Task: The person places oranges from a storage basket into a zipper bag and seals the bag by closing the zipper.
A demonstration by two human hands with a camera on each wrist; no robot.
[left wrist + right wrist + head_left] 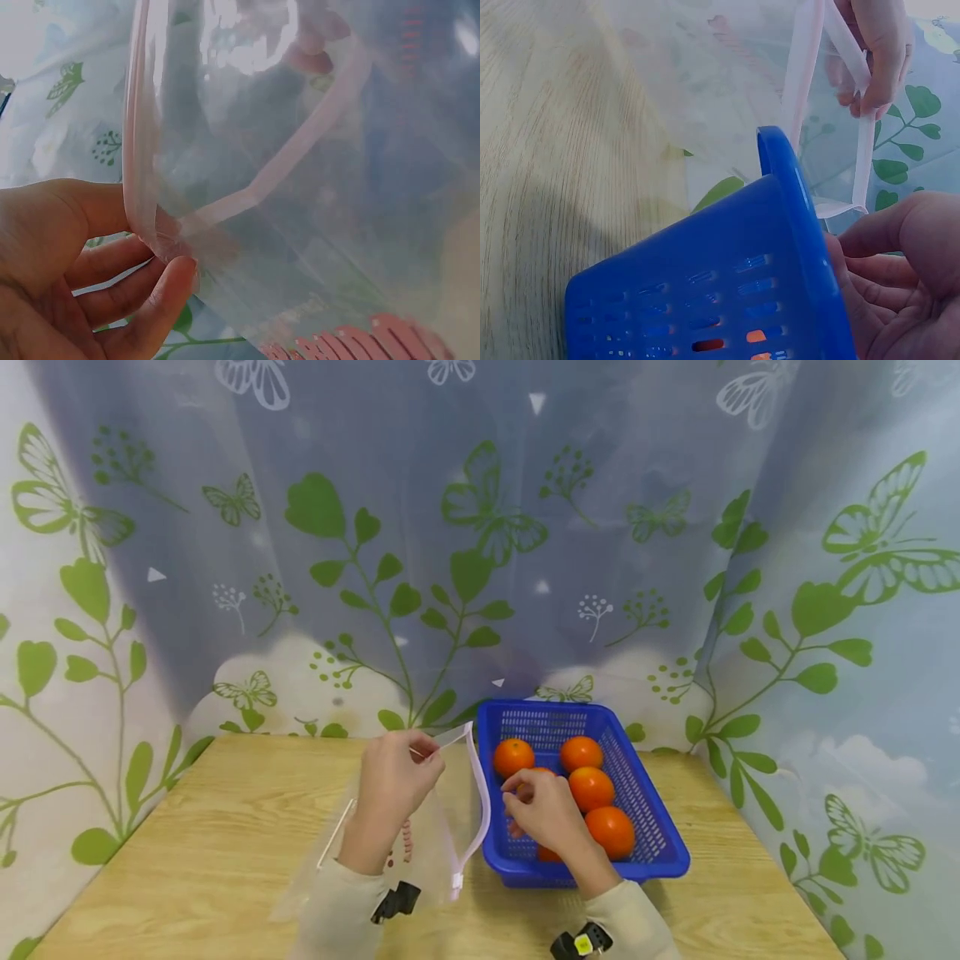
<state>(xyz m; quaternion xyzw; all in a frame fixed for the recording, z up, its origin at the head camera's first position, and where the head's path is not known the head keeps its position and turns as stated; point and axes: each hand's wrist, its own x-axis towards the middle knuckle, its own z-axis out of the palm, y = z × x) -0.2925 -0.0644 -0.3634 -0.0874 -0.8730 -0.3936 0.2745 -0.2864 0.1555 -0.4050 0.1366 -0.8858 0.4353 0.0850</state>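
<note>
My left hand pinches the edge of a clear plastic zip bag with a pale pink closure strip. The bag's mouth gapes towards the basket, and a slider sits at the strip's near end. Over the left part of a blue basket hovers my right hand, its fingers loosely bent with nothing visible in them. Its fingertips are close to the bag's strip but look apart from it. Several oranges lie in the basket, some partly hidden by the right hand.
Bag and basket are on a wooden table. The basket stands right of the bag, its rim under the right forearm. Behind the table hangs a curtain printed with leaves and butterflies.
</note>
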